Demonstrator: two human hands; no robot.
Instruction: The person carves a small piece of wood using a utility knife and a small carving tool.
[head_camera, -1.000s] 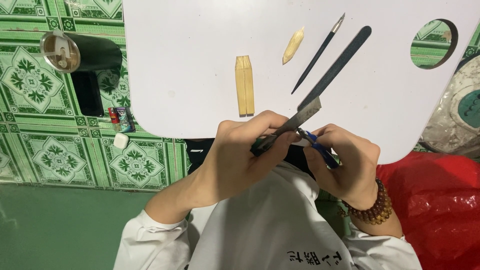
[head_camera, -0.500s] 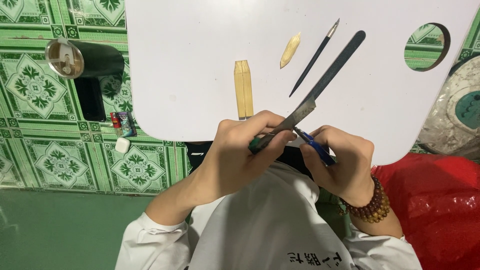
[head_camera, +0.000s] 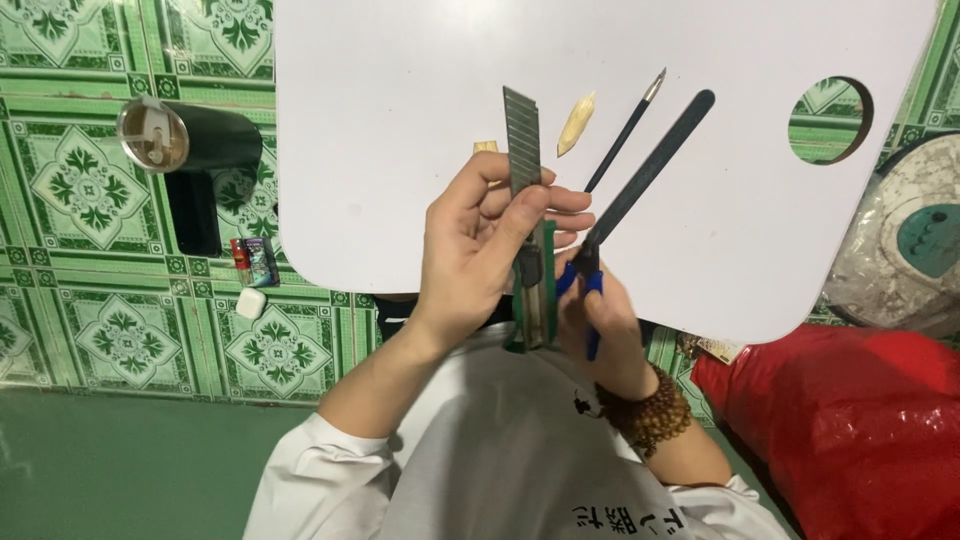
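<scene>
My left hand (head_camera: 480, 245) grips a green utility knife (head_camera: 530, 270) with its long segmented blade (head_camera: 521, 135) pushed out and pointing away over the white table (head_camera: 400, 120). My right hand (head_camera: 600, 320) sits just right of the knife and holds a blue-handled tool (head_camera: 590, 300) near the knife's body. A long dark file (head_camera: 650, 170), a thin black-handled pick (head_camera: 625, 130) and a small pale wooden piece (head_camera: 576, 122) lie on the table beyond my hands. A bit of another pale strip (head_camera: 486, 147) shows behind my left fingers.
A dark metal cup (head_camera: 185, 140), a black phone (head_camera: 192, 212), a small packet (head_camera: 255, 262) and a white cube (head_camera: 250, 302) lie on the green tiled floor at left. A red plastic bag (head_camera: 850, 430) is at right, a round grey appliance (head_camera: 905, 250) beyond it. The table has a round hole (head_camera: 828, 120).
My left hand has moved up over the table and turned the knife so the blade points straight away. The blade is extended far longer. The pale strips are now mostly hidden by my hand.
</scene>
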